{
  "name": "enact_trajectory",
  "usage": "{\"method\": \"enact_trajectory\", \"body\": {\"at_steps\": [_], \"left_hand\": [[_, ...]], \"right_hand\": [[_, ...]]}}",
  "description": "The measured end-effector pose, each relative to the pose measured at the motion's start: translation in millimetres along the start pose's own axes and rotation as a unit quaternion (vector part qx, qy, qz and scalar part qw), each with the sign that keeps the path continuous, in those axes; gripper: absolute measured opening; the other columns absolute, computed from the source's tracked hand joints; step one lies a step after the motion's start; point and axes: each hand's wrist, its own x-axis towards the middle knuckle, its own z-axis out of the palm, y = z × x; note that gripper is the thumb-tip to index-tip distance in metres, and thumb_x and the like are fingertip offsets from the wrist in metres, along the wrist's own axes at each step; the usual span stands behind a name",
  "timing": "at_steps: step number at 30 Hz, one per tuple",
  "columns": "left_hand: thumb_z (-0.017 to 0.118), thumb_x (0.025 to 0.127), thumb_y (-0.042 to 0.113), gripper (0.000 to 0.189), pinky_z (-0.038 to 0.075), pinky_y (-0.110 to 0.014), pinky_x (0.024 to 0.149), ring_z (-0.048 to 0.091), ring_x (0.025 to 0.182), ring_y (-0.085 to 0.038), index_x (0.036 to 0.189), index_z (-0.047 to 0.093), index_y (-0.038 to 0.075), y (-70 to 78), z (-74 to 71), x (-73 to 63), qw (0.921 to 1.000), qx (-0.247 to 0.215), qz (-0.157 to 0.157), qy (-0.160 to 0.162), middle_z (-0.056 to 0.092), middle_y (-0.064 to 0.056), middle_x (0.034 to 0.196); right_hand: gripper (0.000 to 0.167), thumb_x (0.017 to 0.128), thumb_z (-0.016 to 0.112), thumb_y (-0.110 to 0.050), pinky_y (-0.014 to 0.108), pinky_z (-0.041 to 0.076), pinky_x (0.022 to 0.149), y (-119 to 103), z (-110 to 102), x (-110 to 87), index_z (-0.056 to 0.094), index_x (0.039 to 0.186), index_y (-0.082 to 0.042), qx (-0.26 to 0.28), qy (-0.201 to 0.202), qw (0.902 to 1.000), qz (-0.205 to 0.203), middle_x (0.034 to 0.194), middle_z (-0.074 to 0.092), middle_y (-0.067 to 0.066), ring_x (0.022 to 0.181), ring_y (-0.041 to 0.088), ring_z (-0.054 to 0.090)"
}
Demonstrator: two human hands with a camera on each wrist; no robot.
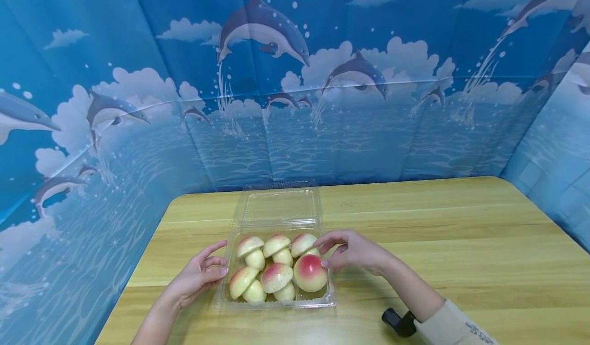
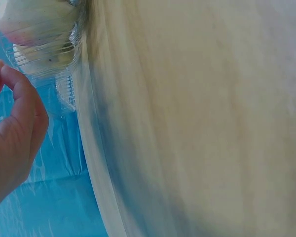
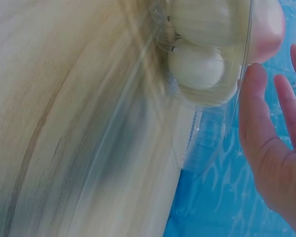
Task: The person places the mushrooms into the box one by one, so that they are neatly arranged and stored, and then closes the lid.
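Note:
A clear plastic clamshell box point(image 1: 333, 300) lies with its lid folded back on the table. Several mushroom-shaped pieces sit in it in two rows, pale yellow with pink caps. The front right mushroom point(image 1: 311, 274) shows its cap facing up, redder at the top. My right hand point(image 1: 352, 253) is at the box's right side, thumb by that cap and fingers over the back right mushroom point(image 1: 301, 244); whether they touch is unclear. Beside the box's left edge, my left hand point(image 1: 195, 278) holds nothing, its fingers loosely bent and pointing toward the front left mushroom point(image 1: 243, 281).
The open lid point(image 1: 281, 206) reaches toward the table's back edge. Behind the wooden table point(image 1: 438, 232) hangs a blue curtain point(image 1: 295, 145) printed with dolphins. A black object point(image 1: 398, 322) is by the right sleeve point(image 1: 454, 324).

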Motion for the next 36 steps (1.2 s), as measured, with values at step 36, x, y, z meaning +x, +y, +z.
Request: {"method": "enact_trajectory", "body": {"at_steps": [36], "left_hand": [[0.059,0.088,0.0,0.075,0.049,-0.022,0.067,0.056,0.076,-0.007,0.147,0.014,0.001,-6.2,-5.1,0.1,0.9999,-0.006,0.008,-0.012,0.052,-0.001,0.098]], "right_hand": [[0.069,0.084,0.062,0.006,0.044,0.047,0.089,23.3,-28.7,44.7,0.024,0.142,0.006,0.156,0.114,0.9782,0.076,0.114,0.055,0.025,0.088,0.021,0.063]]}}
